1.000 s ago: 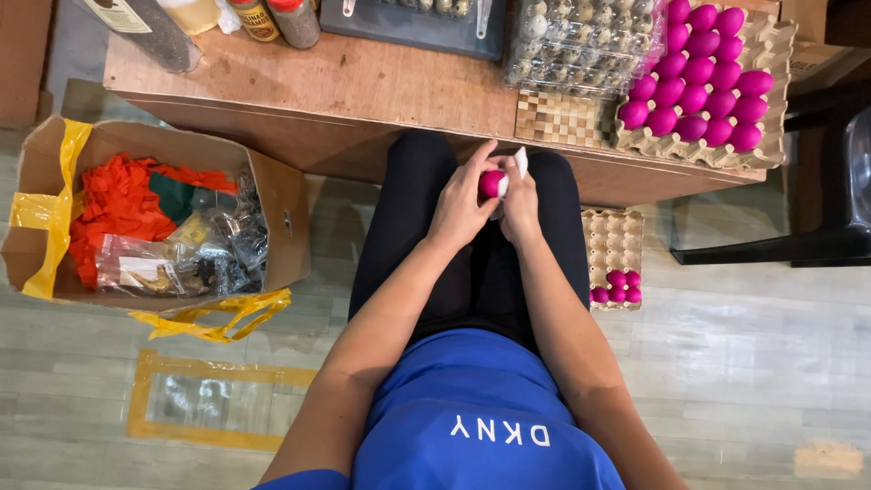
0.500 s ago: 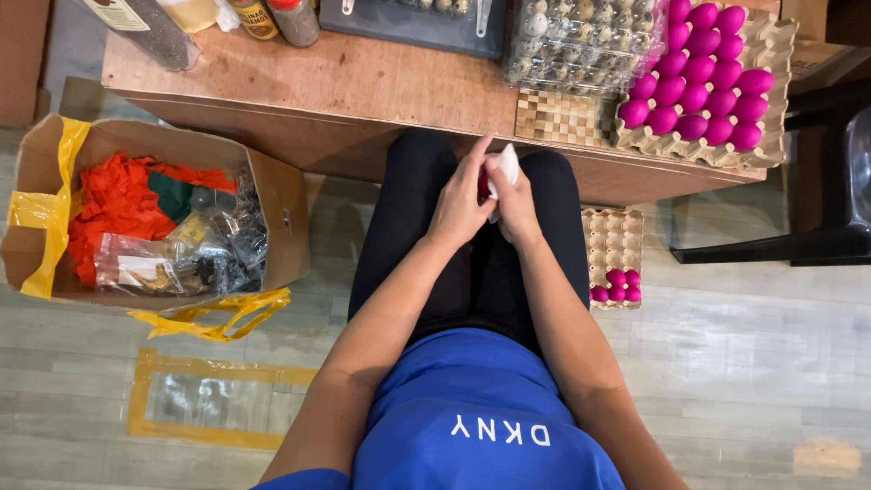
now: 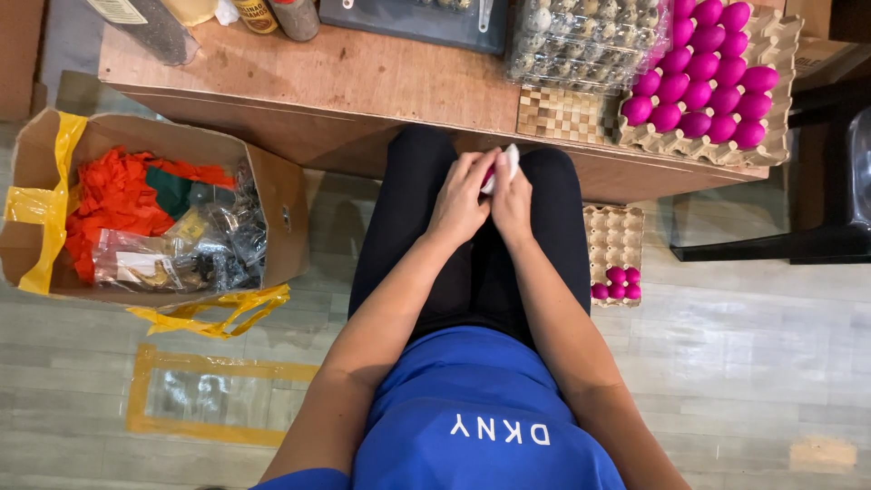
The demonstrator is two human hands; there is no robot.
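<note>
Your left hand (image 3: 460,201) and right hand (image 3: 513,201) are pressed together over your lap, pinching a pink egg (image 3: 490,174) and white cloth (image 3: 508,163) just below the table (image 3: 363,82) edge

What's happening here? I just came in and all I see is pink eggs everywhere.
A seated person holds a pink egg over their lap, the left hand cupping it while the right hand presses a white cloth against it. On the wooden table in front sits a tray of pink eggs; another tray on the floor holds a few more. A cardboard box of scraps stands to their left.
</note>
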